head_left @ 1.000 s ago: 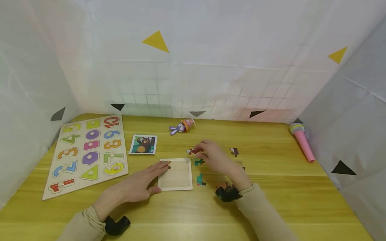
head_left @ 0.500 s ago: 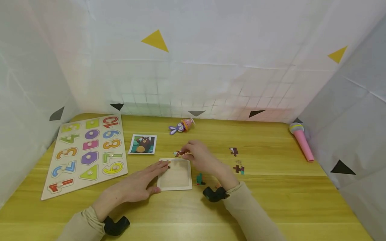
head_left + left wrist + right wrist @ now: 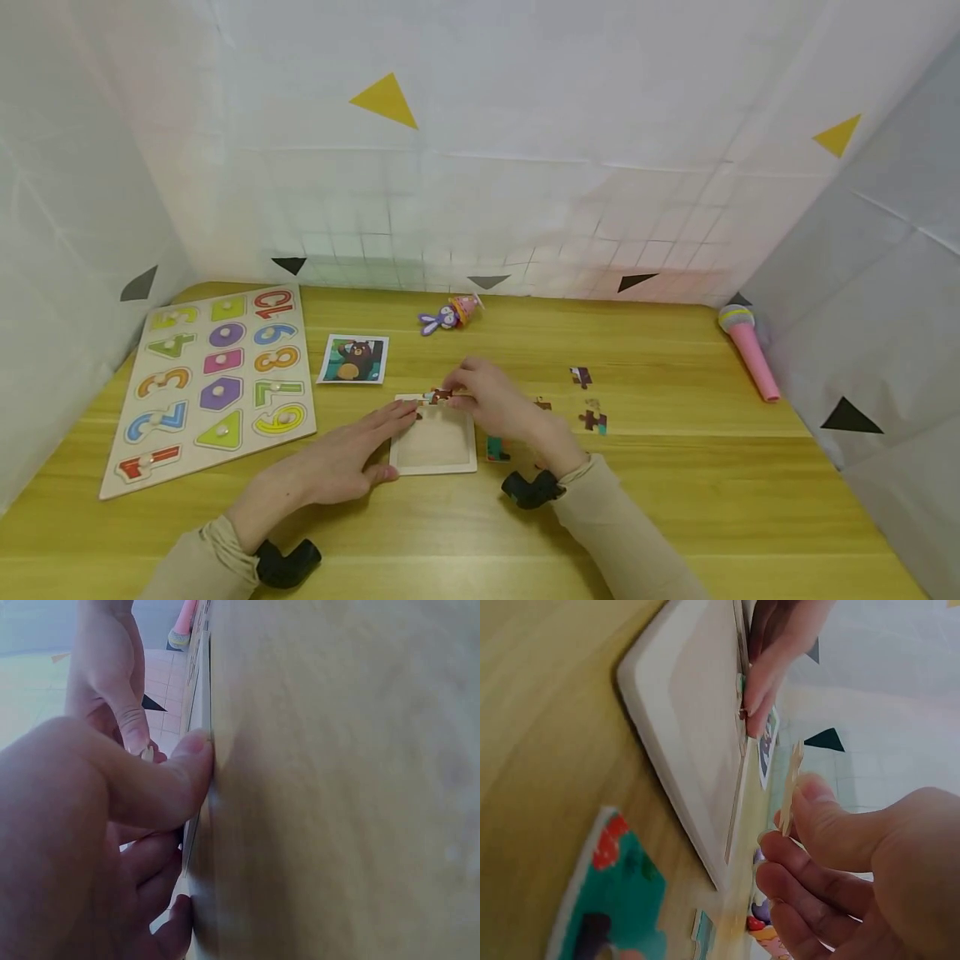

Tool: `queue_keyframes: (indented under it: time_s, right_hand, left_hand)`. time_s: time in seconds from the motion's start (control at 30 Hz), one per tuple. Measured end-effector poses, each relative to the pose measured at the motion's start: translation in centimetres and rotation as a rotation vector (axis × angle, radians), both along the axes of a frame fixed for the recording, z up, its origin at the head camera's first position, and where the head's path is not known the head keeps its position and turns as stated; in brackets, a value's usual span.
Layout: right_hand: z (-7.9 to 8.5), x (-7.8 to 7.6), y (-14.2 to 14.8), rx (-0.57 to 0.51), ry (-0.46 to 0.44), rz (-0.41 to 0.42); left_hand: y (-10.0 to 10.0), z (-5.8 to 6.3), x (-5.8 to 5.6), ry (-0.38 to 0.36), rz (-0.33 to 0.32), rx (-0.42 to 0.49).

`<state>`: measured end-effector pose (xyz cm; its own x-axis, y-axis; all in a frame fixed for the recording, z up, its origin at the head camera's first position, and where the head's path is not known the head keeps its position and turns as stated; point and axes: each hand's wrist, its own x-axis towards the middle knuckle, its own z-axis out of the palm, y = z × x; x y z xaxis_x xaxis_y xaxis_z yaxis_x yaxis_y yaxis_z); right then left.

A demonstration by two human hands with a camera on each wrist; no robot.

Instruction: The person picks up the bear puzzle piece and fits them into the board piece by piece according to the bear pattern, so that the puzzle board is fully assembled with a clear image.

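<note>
A small square wooden puzzle tray (image 3: 435, 446) lies on the table. My left hand (image 3: 341, 458) rests along its left side, fingers stretched over the upper left corner and thumb against the left edge. Partly under those fingertips is a puzzle piece (image 3: 419, 416) in that corner. Between thumb and fingers my right hand (image 3: 491, 402) pinches another puzzle piece (image 3: 438, 397), brown with some light colour, just over the tray's top rim. Seen edge-on in the right wrist view, this held piece (image 3: 791, 791) is clear of the tray (image 3: 697, 690).
Loose pieces lie right of the tray, among them a teal piece (image 3: 498, 450), a purple-brown piece (image 3: 581, 377) and a brown piece (image 3: 592, 420). A bear picture card (image 3: 354, 360), number board (image 3: 197, 379), rabbit toy (image 3: 450, 317) and pink microphone (image 3: 752, 354) are farther out.
My right hand has carried the pinched piece leftward, then slightly toward me, from right of the tray to its top rim. My left hand has stayed in place.
</note>
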<state>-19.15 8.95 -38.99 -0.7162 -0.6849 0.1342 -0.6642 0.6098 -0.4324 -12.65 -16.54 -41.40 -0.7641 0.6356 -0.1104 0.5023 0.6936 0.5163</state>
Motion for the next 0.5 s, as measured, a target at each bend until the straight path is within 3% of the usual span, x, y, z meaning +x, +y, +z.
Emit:
queue_keyframes:
  time_s: [0.13,0.5]
  right_hand:
    - [-0.49,0.0,-0.25,0.005,0.019,0.022]
    - [-1.07,0.08,-0.42,0.034,-0.032,0.025]
  left_hand:
    - [-0.01,-0.03,-0.01,0.002,0.002,0.002]
    - [-0.02,-0.21,-0.12,-0.002,0.005,0.004]
